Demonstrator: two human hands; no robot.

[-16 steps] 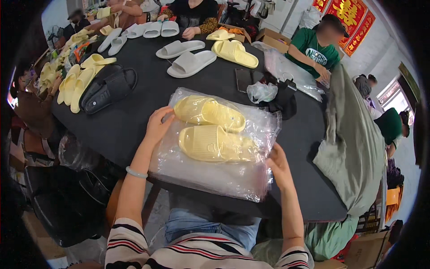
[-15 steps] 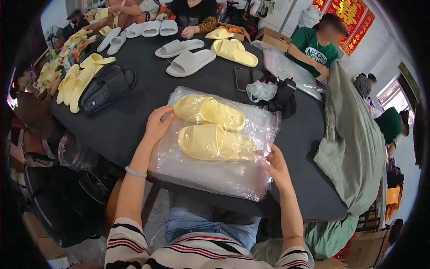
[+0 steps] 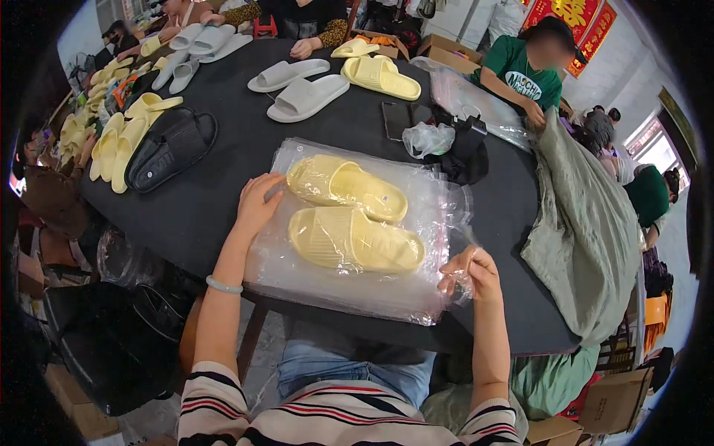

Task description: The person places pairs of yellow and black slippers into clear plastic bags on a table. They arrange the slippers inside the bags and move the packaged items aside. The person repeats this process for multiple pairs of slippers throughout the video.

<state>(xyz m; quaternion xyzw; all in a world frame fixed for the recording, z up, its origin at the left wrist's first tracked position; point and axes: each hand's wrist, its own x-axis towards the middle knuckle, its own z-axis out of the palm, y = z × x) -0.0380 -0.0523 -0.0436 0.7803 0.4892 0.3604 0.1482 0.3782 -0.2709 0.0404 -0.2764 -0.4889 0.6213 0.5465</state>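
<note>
A pair of yellow slide slippers (image 3: 357, 239) lies side by side inside a clear plastic bag (image 3: 455, 201), on top of a stack of clear plastic bags (image 3: 335, 293). My right hand (image 3: 474, 272) is closed, pinching the crumpled end of the bag at the right of the slippers. At the stack's left edge, my left hand (image 3: 256, 202) rests with thumb and fingers apart, its fingertips touching the plastic beside the upper slipper. A pale bracelet (image 3: 224, 285) circles my left wrist.
The black table (image 3: 223, 141) also bears grey slippers (image 3: 307, 98), more yellow slippers (image 3: 381, 76), a large black slipper (image 3: 172, 149), a phone (image 3: 401, 119) and crumpled plastic (image 3: 428, 140). Grey-green cloth (image 3: 580, 238) drapes over the right edge. A person in green (image 3: 524, 78) works across the table.
My right hand has moved slightly right and closed around the bag's end, drawing the plastic outward. My left hand stays at the stack's left edge. Far white slippers have been gathered closer together.
</note>
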